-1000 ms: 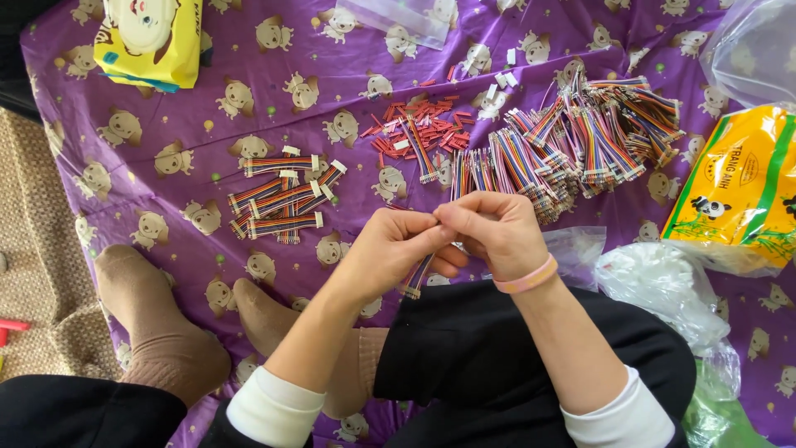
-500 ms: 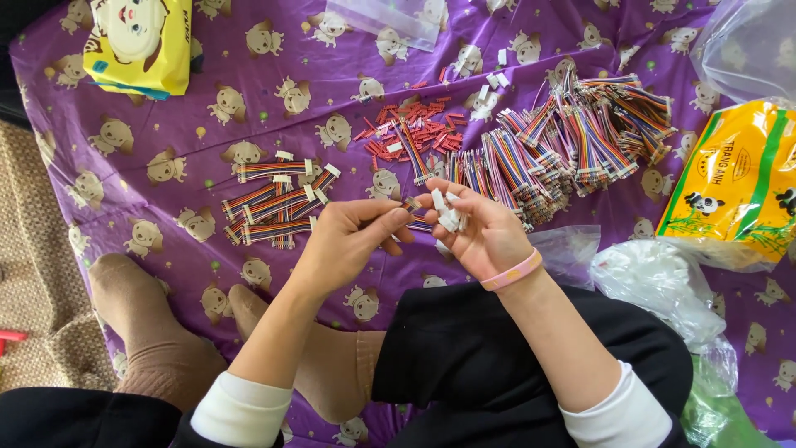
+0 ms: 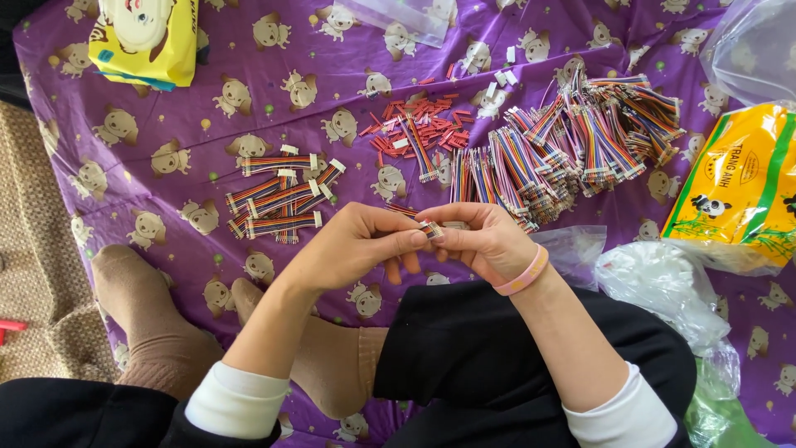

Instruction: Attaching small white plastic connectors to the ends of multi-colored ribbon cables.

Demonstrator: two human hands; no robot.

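Head view of a seated person working over a purple cloth printed with cartoon dogs [image 3: 249, 58]. The left hand [image 3: 356, 245] and the right hand [image 3: 481, 241] are meeting at the centre of the frame, fingertips pressed toward each other, and both are pinching 1 short multicoloured ribbon cable with a small white connector [image 3: 429, 227] between thumbs and forefingers; the cable is being held in the air, just above the person's lap and near the front edge of the cloth. A pink band [image 3: 524, 274] is circling the right wrist. To the left of the hands, a small group of striped ribbon cables with white plugs [image 3: 282, 197] is lying on the cloth; beyond the hands, a scatter of small red connector pieces [image 3: 414, 124] is sitting beside a large heap of multicoloured ribbon cables [image 3: 572, 141]. A yellow box with a cartoon face [image 3: 145, 37] is resting at the upper left, a yellow and green plastic packet [image 3: 738, 191] at the right edge, and a crumpled clear plastic bag [image 3: 663, 282] just beside the right forearm. Tan socked feet [image 3: 133, 307] are showing at lower left.
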